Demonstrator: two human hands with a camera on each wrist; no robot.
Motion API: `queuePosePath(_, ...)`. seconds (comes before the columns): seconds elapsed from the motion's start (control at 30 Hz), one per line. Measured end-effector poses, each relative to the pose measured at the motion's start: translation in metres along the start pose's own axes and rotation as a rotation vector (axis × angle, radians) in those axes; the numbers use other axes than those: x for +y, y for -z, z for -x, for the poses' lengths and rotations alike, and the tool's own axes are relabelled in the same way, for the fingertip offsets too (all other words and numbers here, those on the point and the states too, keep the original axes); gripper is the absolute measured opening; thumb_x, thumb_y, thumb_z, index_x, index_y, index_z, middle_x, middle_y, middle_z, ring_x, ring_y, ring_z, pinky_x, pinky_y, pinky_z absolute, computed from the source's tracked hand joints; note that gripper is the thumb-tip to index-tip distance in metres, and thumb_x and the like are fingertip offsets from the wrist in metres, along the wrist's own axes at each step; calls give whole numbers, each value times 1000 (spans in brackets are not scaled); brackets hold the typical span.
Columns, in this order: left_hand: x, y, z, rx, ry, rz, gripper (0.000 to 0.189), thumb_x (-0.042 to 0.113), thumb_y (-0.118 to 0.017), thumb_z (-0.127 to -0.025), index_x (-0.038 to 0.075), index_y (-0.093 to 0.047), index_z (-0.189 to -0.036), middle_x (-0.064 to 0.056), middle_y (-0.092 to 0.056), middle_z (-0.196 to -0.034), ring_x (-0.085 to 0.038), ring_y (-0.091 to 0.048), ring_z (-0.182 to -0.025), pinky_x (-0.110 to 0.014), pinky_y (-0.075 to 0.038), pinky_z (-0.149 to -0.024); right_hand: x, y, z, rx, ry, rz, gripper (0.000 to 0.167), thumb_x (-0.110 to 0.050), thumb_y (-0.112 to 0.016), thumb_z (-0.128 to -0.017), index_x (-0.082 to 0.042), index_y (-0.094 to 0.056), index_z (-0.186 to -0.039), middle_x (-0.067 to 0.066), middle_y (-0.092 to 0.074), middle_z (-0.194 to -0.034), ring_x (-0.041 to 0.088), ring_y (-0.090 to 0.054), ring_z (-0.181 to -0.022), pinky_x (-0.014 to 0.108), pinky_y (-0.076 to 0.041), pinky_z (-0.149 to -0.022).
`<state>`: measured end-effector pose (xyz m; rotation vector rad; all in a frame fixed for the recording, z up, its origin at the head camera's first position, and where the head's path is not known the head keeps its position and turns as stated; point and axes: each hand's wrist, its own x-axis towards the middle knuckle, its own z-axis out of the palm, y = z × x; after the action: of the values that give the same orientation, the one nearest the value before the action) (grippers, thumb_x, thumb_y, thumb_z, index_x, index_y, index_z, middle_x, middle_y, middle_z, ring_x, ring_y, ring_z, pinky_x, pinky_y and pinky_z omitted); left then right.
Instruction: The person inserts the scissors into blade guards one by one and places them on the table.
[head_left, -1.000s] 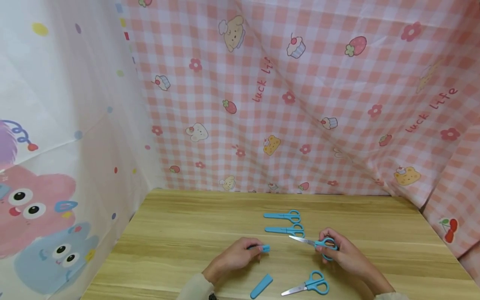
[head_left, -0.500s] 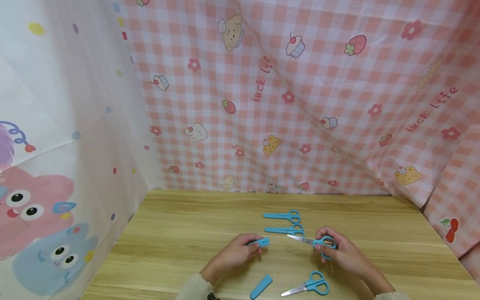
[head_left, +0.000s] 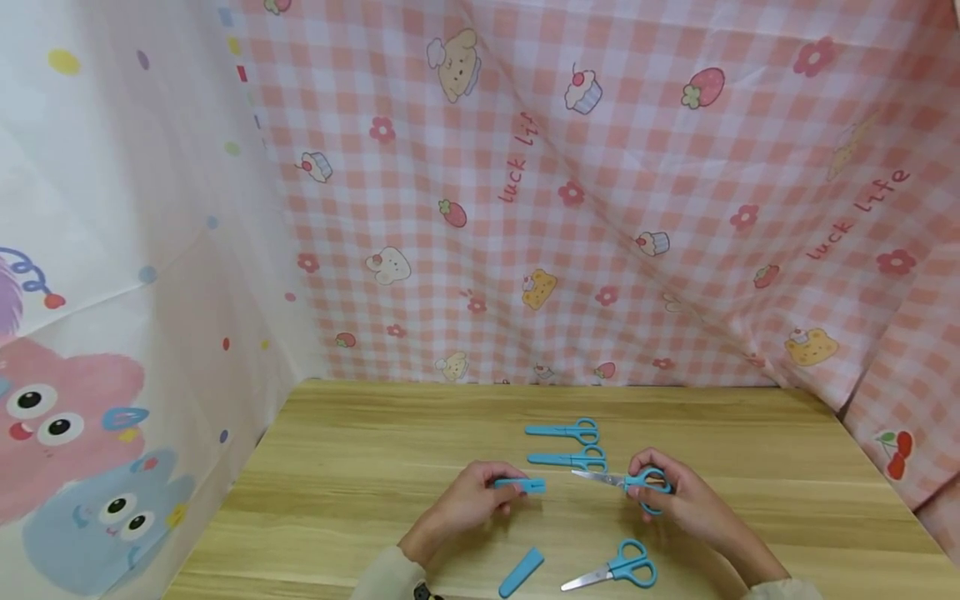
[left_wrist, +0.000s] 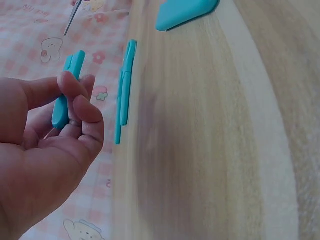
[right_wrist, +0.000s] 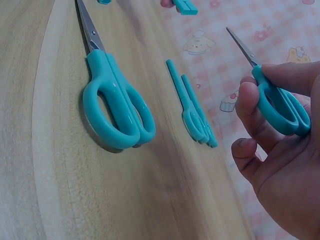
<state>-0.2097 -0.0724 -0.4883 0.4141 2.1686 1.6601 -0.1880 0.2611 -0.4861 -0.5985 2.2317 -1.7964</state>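
Observation:
In the head view my left hand pinches a light blue scissors cover between thumb and fingers. Its slotted end points right, toward the blades. Across from it, my right hand grips a pair of scissors by the blue handles, with the bare metal blades together and aimed left. A gap separates the blade tip from the cover. The right wrist view shows the thumb and index finger on the handle of these scissors. Both held things are raised above the wooden table.
Two covered scissors, a far pair and a nearer pair, lie side by side behind the hands. Toward the front lie uncovered scissors and a loose blue cover. A pink checked cloth hangs behind the table.
The left hand has risen slightly and turned the cover so its slotted end shows and points right. The right hand has shifted a little left and up with the scissors.

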Motion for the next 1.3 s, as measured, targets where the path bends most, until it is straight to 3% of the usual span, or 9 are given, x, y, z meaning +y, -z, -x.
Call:
queuePosePath(0.13,0,1,-1,26,-5,5,15,10,-62,-97,10,-73,-107,-17,-70,-94,-13,-55,-67,-19,-38,-50,-2,-1,-1,2,3,5,23,-12,-63,-97,1,-50,-110,19,-62,-89,11,-60,-67,35,-54,-60)
queuePosePath(0.37,5,2,-1,17,-8,29,15,11,-62,-97,11,-72,-108,-16,-71,-98,-14,-55,-70,-22,-45,-59,-10,-5,-3,-2,37,-14,17,-8,-59,-99,4,-50,-107,17,-62,-90,11,-60,-65,33,-54,-57)
queuePosePath(0.57,9,2,-2,16,3,56,14,9,-60,-98,10,-71,-108,-14,-71,-97,-15,-55,-72,-24,-48,-64,-15,-7,-5,17,4,-4,21,-12,-60,-99,4,-50,-108,14,-62,-88,12,-59,-64,32,-53,-57)
queuePosePath(0.83,11,2,-3,3,-11,40,15,11,-60,-99,11,-70,-110,-11,-72,-96,-14,-53,-70,-25,-48,-64,-15,-6,-5,8,6,10,20,-14,-60,-100,2,-51,-108,23,-60,-90,14,-59,-64,35,-53,-57)
queuePosePath(1.3,15,-1,-3,-9,-47,26,16,10,-60,-98,9,-70,-110,-10,-73,-94,-13,-54,-70,-25,-49,-64,-18,-11,-7,-21,35,6,19,-13,-59,-99,2,-52,-108,14,-61,-88,12,-59,-63,34,-53,-54)
